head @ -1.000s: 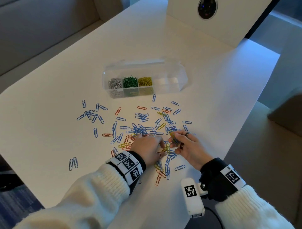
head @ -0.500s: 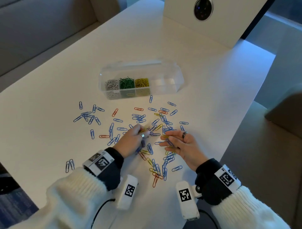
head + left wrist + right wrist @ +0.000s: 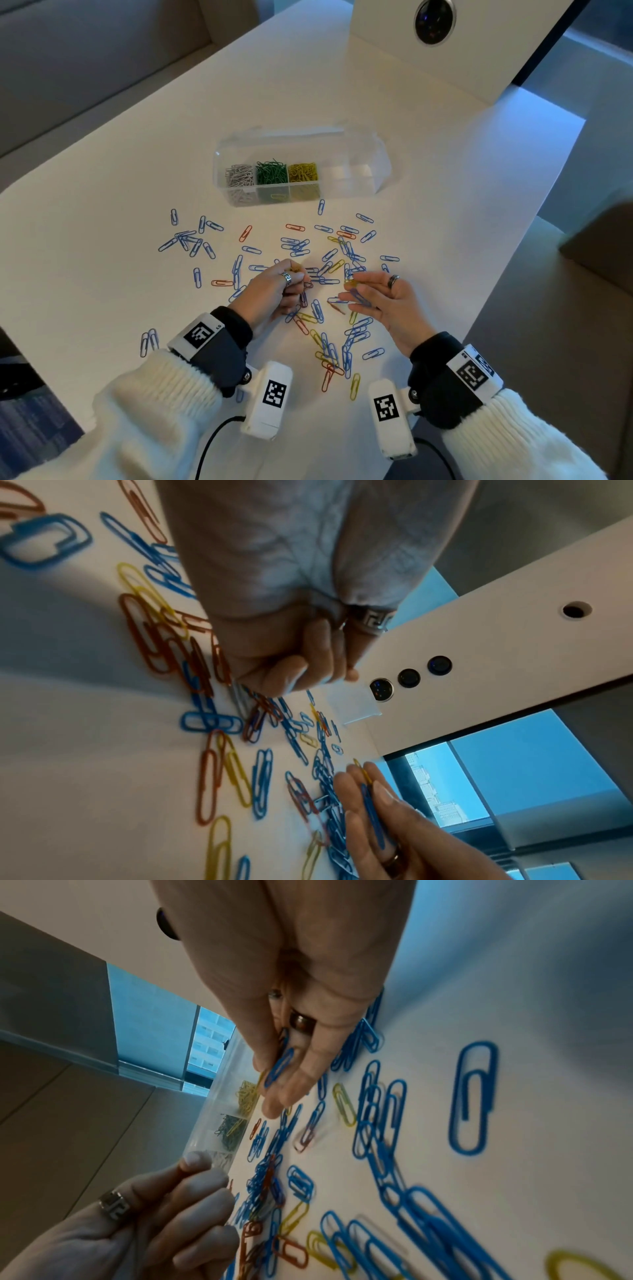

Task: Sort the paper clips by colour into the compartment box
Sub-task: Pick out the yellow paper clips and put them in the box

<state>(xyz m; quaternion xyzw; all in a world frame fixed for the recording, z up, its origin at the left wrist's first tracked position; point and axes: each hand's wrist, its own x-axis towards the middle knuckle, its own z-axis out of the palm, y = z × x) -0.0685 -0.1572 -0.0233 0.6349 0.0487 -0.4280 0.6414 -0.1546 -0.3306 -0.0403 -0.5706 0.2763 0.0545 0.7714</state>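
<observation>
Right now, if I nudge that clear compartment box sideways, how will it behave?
The compartment box would probably slide rather than tip: it sits low and wide on the smooth white table. It likely feels light, being thin clear plastic. Its load sits at the left end, so it may swivel.

A white table (image 3: 394,113) carries everything. At its far end stands a white panel (image 3: 479,51) with a round dark lens (image 3: 435,21). Left of the table runs a grey sofa (image 3: 85,61); right of it, beige seating (image 3: 599,260).
</observation>
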